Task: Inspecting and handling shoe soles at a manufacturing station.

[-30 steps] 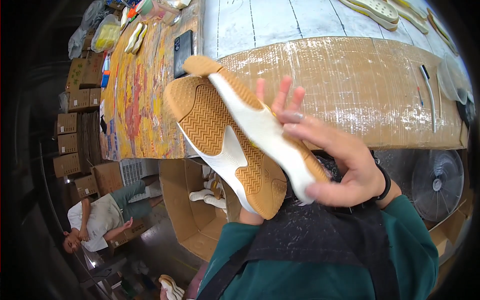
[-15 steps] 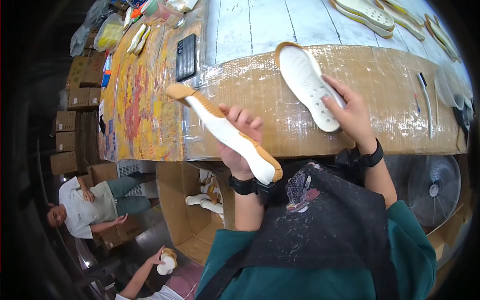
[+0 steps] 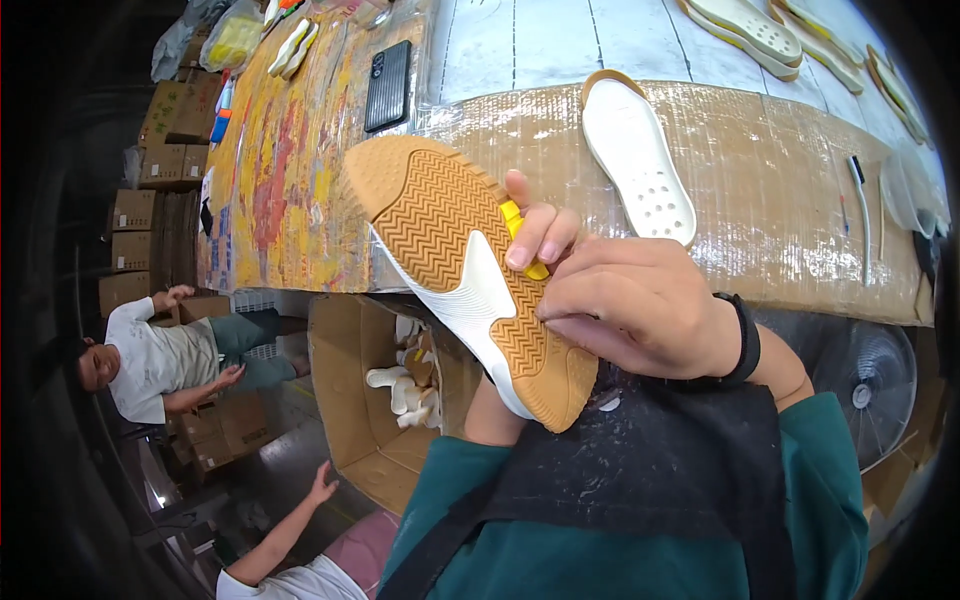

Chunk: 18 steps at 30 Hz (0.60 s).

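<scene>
My left hand (image 3: 545, 237) is closed around the far edge of a shoe sole (image 3: 425, 215), tilted with its tan zigzag tread up and white sidewall toward me. A yellow part (image 3: 512, 218) shows at the sole's edge by those fingers. Over the heel half of the tread, my right hand (image 3: 645, 305) has thumb and forefinger pressed together against the tan rubber; whatever is between them is hidden. Beyond my hands, a second sole (image 3: 625, 140) lies on the cardboard, its white perforated inside facing up and a tan rim at its far end.
Cardboard (image 3: 780, 180) covers the table's near part. A black phone (image 3: 388, 86) lies left, more soles (image 3: 745, 30) far right, a brush (image 3: 861, 215) and plastic tub (image 3: 908, 190) right. Below stand a box (image 3: 345, 400) of white pieces and a fan (image 3: 865, 395). Two people are at left.
The held sole has turned from edge-on to tread up. My right hand has let go of the second sole and come to the held one. The person at lower left now shows an empty hand.
</scene>
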Available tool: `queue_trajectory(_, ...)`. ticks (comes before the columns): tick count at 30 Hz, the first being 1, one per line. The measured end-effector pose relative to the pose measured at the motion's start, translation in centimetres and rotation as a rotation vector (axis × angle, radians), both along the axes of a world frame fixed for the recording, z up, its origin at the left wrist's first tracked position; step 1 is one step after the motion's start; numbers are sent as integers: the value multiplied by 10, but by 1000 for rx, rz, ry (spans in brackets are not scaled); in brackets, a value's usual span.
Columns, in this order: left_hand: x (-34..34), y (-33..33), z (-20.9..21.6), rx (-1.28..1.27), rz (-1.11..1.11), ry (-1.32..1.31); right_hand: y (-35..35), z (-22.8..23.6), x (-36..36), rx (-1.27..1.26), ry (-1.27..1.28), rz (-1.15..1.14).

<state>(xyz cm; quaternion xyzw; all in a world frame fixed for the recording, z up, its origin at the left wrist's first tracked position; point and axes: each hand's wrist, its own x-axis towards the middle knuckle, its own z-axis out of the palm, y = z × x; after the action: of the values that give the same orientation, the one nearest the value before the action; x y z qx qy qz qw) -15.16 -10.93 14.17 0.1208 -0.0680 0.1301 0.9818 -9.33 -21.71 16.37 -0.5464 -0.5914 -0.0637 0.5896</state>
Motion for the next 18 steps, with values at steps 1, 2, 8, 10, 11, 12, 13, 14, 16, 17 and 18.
queue_trajectory(1,-1,0,2,6,0,78,1,1,0,5,-19,12)
queue_trajectory(2,-2,0,4,11,1,156,0,2,1,4,-22,17)
queue_trajectory(8,-15,8,-3,75,-146,78,2,10,6,-57,-216,27)
queue_trajectory(10,-22,11,-4,155,-164,186,0,14,6,-148,-425,-81)
queue_trajectory(11,-26,13,-13,98,-206,190,-2,18,5,-201,-491,-72)
queue_trajectory(12,-27,13,-27,40,-248,192,-3,22,2,-187,-501,-32)
queue_trajectory(13,-27,14,-35,71,-253,202,-3,23,-1,-228,-537,-43)
queue_trajectory(14,-24,13,-28,93,-278,281,-4,22,0,-279,-571,-75)
queue_trajectory(16,-25,7,-10,79,-232,381,-2,13,0,-268,-568,-64)
queue_trajectory(17,-27,8,-11,74,-233,382,1,11,0,-229,-563,-72)
queue_trajectory(18,-30,10,-15,81,-187,338,2,8,1,-191,-557,-84)
